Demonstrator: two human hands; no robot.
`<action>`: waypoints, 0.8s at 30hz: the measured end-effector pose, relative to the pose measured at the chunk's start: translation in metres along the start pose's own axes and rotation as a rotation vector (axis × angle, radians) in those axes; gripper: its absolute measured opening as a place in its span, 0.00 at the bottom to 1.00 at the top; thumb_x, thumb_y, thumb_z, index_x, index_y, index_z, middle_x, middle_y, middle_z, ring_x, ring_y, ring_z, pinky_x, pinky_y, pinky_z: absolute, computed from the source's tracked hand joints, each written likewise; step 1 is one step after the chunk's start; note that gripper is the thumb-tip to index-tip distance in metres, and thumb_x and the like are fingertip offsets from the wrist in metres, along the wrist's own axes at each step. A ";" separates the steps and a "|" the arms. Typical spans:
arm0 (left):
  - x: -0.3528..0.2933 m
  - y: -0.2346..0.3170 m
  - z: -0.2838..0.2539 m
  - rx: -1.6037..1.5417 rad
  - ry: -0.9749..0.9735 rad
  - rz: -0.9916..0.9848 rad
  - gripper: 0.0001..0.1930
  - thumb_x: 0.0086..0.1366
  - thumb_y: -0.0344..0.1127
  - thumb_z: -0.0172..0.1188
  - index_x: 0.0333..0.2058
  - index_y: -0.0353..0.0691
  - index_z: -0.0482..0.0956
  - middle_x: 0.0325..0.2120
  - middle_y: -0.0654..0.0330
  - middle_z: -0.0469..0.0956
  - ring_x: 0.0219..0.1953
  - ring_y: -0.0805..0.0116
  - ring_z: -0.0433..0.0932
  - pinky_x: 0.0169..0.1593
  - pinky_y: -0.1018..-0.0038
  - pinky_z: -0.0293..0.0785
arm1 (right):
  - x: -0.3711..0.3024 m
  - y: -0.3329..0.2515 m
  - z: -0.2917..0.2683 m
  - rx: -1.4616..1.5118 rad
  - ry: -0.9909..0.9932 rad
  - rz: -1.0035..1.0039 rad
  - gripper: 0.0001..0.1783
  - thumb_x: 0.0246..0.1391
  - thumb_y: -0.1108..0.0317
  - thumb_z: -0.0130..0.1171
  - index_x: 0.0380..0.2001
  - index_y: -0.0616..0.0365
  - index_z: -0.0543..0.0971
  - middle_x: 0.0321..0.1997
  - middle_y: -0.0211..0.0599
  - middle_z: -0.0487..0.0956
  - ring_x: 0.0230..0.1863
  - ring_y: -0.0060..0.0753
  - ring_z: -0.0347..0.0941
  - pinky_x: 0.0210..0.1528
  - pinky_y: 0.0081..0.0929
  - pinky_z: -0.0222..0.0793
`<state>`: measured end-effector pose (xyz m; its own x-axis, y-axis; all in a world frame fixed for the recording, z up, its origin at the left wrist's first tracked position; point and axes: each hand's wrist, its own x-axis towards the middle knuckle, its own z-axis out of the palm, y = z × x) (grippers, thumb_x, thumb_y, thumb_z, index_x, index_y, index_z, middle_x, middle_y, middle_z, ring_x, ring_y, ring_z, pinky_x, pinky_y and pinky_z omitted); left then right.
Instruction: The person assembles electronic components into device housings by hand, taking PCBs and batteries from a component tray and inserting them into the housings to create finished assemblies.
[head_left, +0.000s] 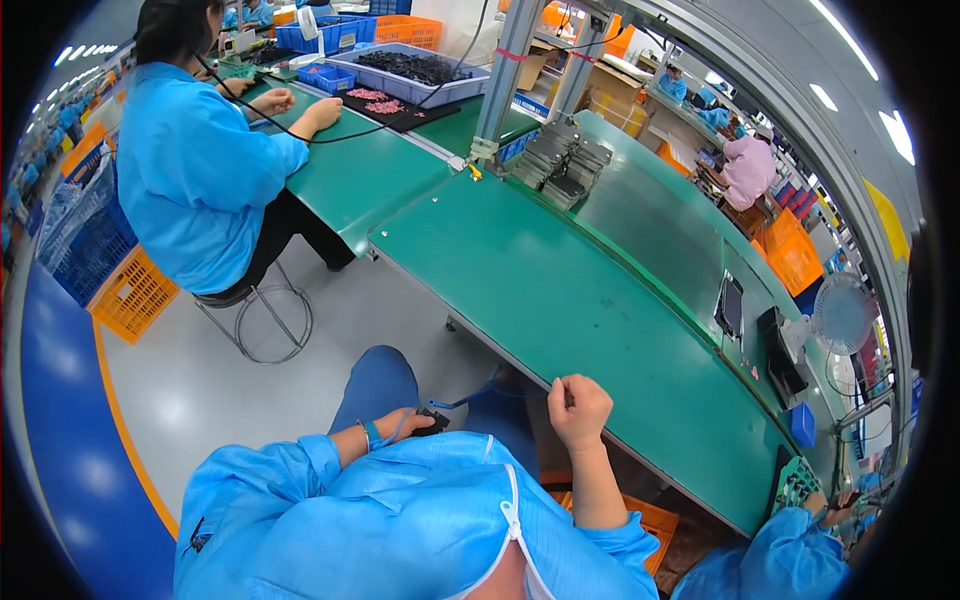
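My left hand [402,424] is low over my lap, its fingers closed on a small black object [431,421] whose kind I cannot make out. Around that wrist goes a blue wrist strap [372,434]. A blue cord [463,401] runs between the black object and the space under the table. My right hand [580,410] is curled into a fist at the near edge of the green worktable [520,290]. A dark gap shows between its thumb and fingers; whether anything is inside is hidden.
Stacks of grey-black flat parts [562,160] stand beyond a metal post [505,80]. A phone-like device [730,305] and a small fan [842,312] are at the far right. Co-workers sit at left [195,170] and lower right [765,560]. A stool [272,320] stands left.
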<state>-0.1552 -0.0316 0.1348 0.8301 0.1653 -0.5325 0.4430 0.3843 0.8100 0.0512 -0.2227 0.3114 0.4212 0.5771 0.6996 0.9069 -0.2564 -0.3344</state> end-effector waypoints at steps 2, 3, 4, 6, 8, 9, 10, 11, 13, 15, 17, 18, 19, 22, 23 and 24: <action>-0.004 0.006 0.004 0.265 -0.053 0.050 0.16 0.62 0.42 0.52 0.39 0.34 0.77 0.34 0.56 0.78 0.35 0.69 0.73 0.40 0.72 0.69 | 0.000 0.001 -0.005 0.010 0.009 -0.002 0.08 0.38 0.73 0.58 0.14 0.54 0.70 0.11 0.30 0.67 0.14 0.32 0.65 0.17 0.28 0.60; -0.008 0.008 0.008 0.317 -0.096 0.052 0.16 0.63 0.42 0.52 0.39 0.35 0.77 0.34 0.57 0.78 0.34 0.70 0.73 0.40 0.72 0.69 | 0.001 0.001 -0.008 0.011 0.010 0.001 0.08 0.38 0.73 0.58 0.14 0.53 0.70 0.11 0.30 0.67 0.14 0.32 0.65 0.17 0.28 0.60; -0.013 0.011 0.011 0.384 -0.140 -0.014 0.16 0.63 0.42 0.51 0.41 0.37 0.76 0.36 0.58 0.78 0.36 0.70 0.72 0.42 0.72 0.69 | 0.000 0.001 -0.013 0.025 0.021 -0.008 0.08 0.38 0.73 0.58 0.14 0.53 0.70 0.11 0.30 0.67 0.14 0.32 0.65 0.17 0.28 0.60; -0.041 0.040 0.039 0.205 -0.096 0.025 0.17 0.63 0.42 0.51 0.44 0.36 0.75 0.39 0.59 0.77 0.38 0.71 0.72 0.45 0.73 0.68 | -0.003 0.000 -0.024 -0.033 0.022 -0.010 0.08 0.39 0.72 0.58 0.14 0.53 0.70 0.11 0.30 0.67 0.15 0.32 0.66 0.18 0.29 0.60; -0.045 0.039 0.048 0.108 -0.131 0.019 0.17 0.64 0.42 0.50 0.46 0.36 0.74 0.40 0.60 0.76 0.40 0.72 0.71 0.47 0.74 0.67 | -0.005 -0.003 -0.034 -0.019 0.040 -0.017 0.08 0.39 0.72 0.58 0.14 0.53 0.70 0.12 0.30 0.67 0.15 0.32 0.66 0.18 0.29 0.60; -0.045 0.038 0.049 0.055 -0.146 0.023 0.17 0.64 0.42 0.51 0.46 0.36 0.73 0.40 0.60 0.76 0.40 0.72 0.71 0.47 0.74 0.67 | -0.006 -0.005 -0.036 -0.017 0.045 -0.002 0.08 0.39 0.72 0.58 0.14 0.53 0.70 0.12 0.30 0.67 0.15 0.33 0.66 0.18 0.29 0.60; -0.045 0.038 0.048 0.073 -0.155 0.043 0.18 0.64 0.42 0.50 0.46 0.36 0.73 0.40 0.60 0.76 0.40 0.71 0.71 0.47 0.74 0.67 | -0.006 -0.007 -0.037 -0.016 0.050 0.015 0.08 0.39 0.72 0.58 0.14 0.54 0.69 0.12 0.30 0.68 0.16 0.33 0.66 0.18 0.30 0.60; -0.046 0.041 0.050 0.078 -0.146 0.052 0.18 0.64 0.42 0.50 0.46 0.36 0.73 0.40 0.60 0.76 0.40 0.71 0.71 0.47 0.74 0.67 | -0.006 -0.008 -0.039 -0.010 0.059 0.007 0.08 0.39 0.72 0.58 0.14 0.54 0.69 0.12 0.30 0.68 0.16 0.33 0.66 0.18 0.30 0.60; -0.043 0.044 0.051 0.139 -0.096 0.096 0.17 0.64 0.42 0.50 0.44 0.35 0.75 0.37 0.60 0.77 0.38 0.71 0.72 0.45 0.74 0.68 | -0.005 -0.008 -0.043 0.014 0.065 0.003 0.08 0.39 0.72 0.58 0.14 0.54 0.69 0.12 0.32 0.68 0.16 0.34 0.67 0.18 0.30 0.60; -0.024 0.009 0.040 0.188 -0.099 0.118 0.17 0.63 0.43 0.50 0.40 0.34 0.77 0.34 0.59 0.78 0.36 0.71 0.72 0.42 0.74 0.68 | -0.009 -0.010 -0.045 0.043 0.042 -0.019 0.08 0.39 0.72 0.58 0.14 0.54 0.70 0.12 0.32 0.68 0.16 0.34 0.67 0.18 0.30 0.60; -0.026 0.012 0.049 0.432 -0.050 0.084 0.18 0.63 0.44 0.51 0.36 0.33 0.78 0.31 0.58 0.79 0.33 0.71 0.72 0.39 0.73 0.68 | -0.022 -0.007 -0.052 0.061 0.015 -0.001 0.07 0.39 0.73 0.57 0.15 0.54 0.70 0.13 0.33 0.68 0.16 0.35 0.67 0.18 0.30 0.60; -0.029 0.014 0.055 0.359 -0.060 0.058 0.18 0.63 0.45 0.51 0.36 0.33 0.78 0.31 0.58 0.79 0.33 0.70 0.72 0.39 0.73 0.68 | -0.023 -0.006 -0.053 0.063 0.021 -0.001 0.07 0.39 0.73 0.57 0.15 0.54 0.70 0.13 0.33 0.68 0.16 0.35 0.67 0.18 0.30 0.60; -0.031 0.016 0.059 0.285 -0.069 0.032 0.18 0.62 0.45 0.51 0.36 0.33 0.78 0.32 0.58 0.79 0.33 0.70 0.72 0.38 0.72 0.68 | -0.023 -0.005 -0.055 0.073 0.028 -0.004 0.08 0.39 0.73 0.58 0.15 0.54 0.70 0.13 0.32 0.68 0.16 0.35 0.67 0.18 0.30 0.60; -0.033 0.027 0.056 0.290 -0.069 0.030 0.18 0.63 0.45 0.51 0.37 0.34 0.78 0.32 0.58 0.78 0.35 0.70 0.72 0.41 0.73 0.68 | -0.017 -0.006 -0.052 0.079 0.036 -0.008 0.08 0.39 0.73 0.58 0.14 0.54 0.70 0.12 0.32 0.68 0.16 0.34 0.67 0.18 0.30 0.60; -0.037 0.035 0.059 0.287 -0.068 0.016 0.17 0.63 0.44 0.50 0.39 0.34 0.77 0.34 0.59 0.78 0.36 0.71 0.72 0.42 0.73 0.68 | -0.015 -0.005 -0.053 0.082 0.033 -0.006 0.08 0.39 0.73 0.58 0.14 0.54 0.70 0.12 0.32 0.68 0.15 0.34 0.66 0.18 0.30 0.60; -0.041 0.042 0.062 0.290 -0.071 0.017 0.17 0.63 0.44 0.50 0.39 0.34 0.77 0.34 0.59 0.78 0.36 0.71 0.72 0.42 0.73 0.68 | -0.014 -0.004 -0.053 0.078 0.036 -0.004 0.08 0.39 0.73 0.58 0.14 0.54 0.70 0.12 0.32 0.68 0.15 0.34 0.66 0.18 0.30 0.60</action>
<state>-0.1497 -0.0787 0.2057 0.8555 0.1013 -0.5078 0.4983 0.1052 0.8606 0.0428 -0.2709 0.3363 0.4187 0.5495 0.7230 0.9054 -0.1918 -0.3787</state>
